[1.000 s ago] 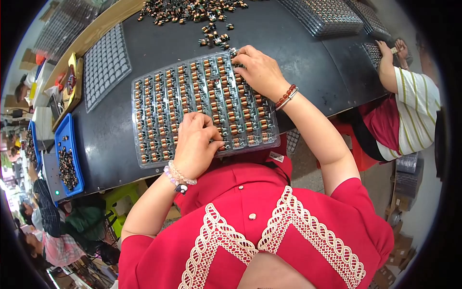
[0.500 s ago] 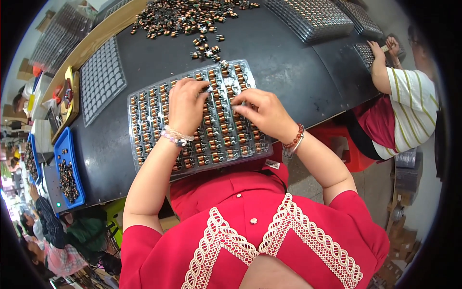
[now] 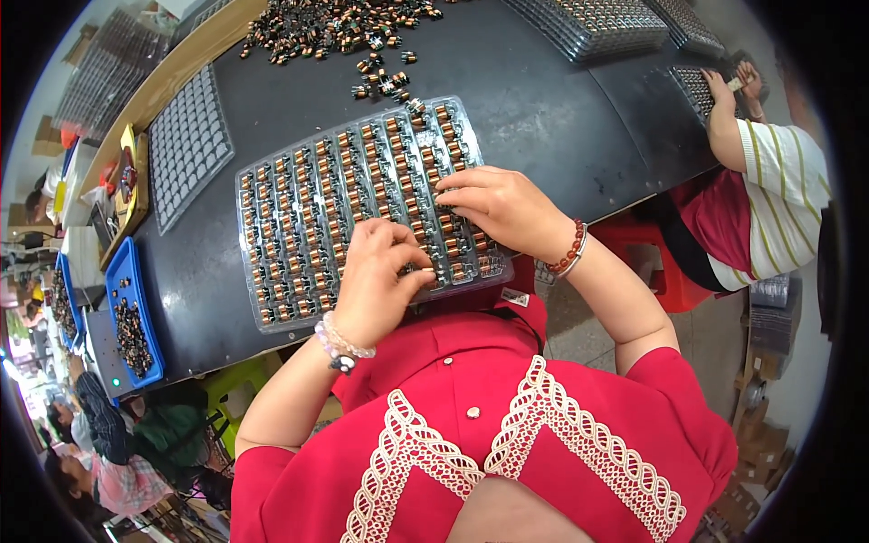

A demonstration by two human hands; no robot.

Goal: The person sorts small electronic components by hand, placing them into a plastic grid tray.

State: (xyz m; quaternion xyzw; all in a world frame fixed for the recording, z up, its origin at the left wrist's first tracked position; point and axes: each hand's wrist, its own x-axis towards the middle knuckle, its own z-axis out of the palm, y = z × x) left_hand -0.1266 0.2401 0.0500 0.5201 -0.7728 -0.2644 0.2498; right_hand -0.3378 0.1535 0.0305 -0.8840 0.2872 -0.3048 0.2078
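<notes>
A clear plastic tray (image 3: 470,136) lies on the black table in front of me, its rows filled with small copper-wound coil parts (image 3: 301,187). My left hand (image 3: 380,285) is over the tray's near edge, thumb and fingers brought together in a pinch; whatever is between the fingertips is too small to make out. Over the right-hand columns is my right hand (image 3: 507,213), fingers close together and bent down at the parts. Its fingertips are partly hidden, so what they hold does not show. A few loose coil parts (image 3: 385,83) lie just past the tray's far edge.
Beyond is a large heap of coil parts (image 3: 335,27). An unfilled grey tray (image 3: 190,136) lies left, near a wooden ledge (image 3: 195,59) and a blue bin (image 3: 157,351). Stacked filled trays (image 3: 597,32) stand far right. A co-worker's hand (image 3: 720,93) is at another tray.
My left hand has moved from the tray's upper middle toward its near edge and slightly right. My right hand stays over the right columns, its fingers now closer together.
</notes>
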